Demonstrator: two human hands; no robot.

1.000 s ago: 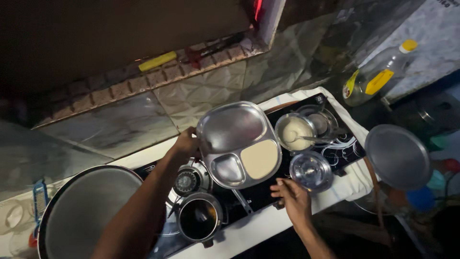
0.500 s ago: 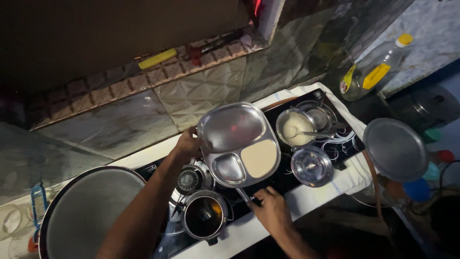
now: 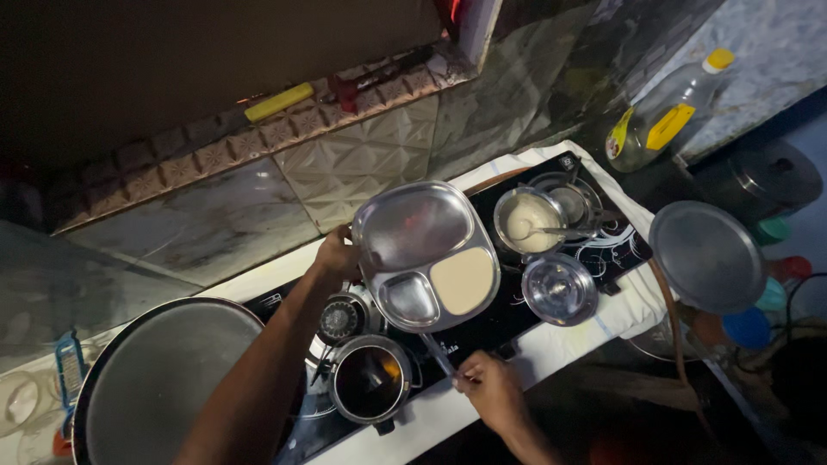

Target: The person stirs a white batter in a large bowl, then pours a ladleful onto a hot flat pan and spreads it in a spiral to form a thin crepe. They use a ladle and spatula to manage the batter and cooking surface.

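1. Steel is catching the light at frame centre: the left hand [image 3: 336,256] is holding a round, compartmented stainless-steel plate [image 3: 426,254] by its left rim, fingers curled shut around the edge, keeping it level above the black glass-topped gas stove [image 3: 603,250].
2. One compartment, lower right on the plate, is carrying a pale round flatbread or batter cake [image 3: 463,280]; the other sections are looking bare.
3. Down at lower centre, the right hand [image 3: 491,392] is closing its fingers on the handle of a thin metal utensil [image 3: 439,353], whose far end is running up under the plate; I cannot tell what kind of tip it has.
4. Just left of that hand, a small dark steel pot of brownish liquid [image 3: 372,379] is sitting on a burner.
5. To the plate's right, a steel bowl of white batter with a spoon in it [image 3: 528,221] is standing, and a shiny steel lid [image 3: 560,288] is lying just below it.
6. Handling judgement: the plate is looking stiff, thin and fairly light, but smooth and likely slippery, so a one-sided rim grip is inviting tilt; the raised rim opposite the loaded compartment is the sensible hold.
7. At lower left a large round dark griddle [image 3: 164,379] is resting, and a flat grey lid [image 3: 706,256] is sitting at the right edge.
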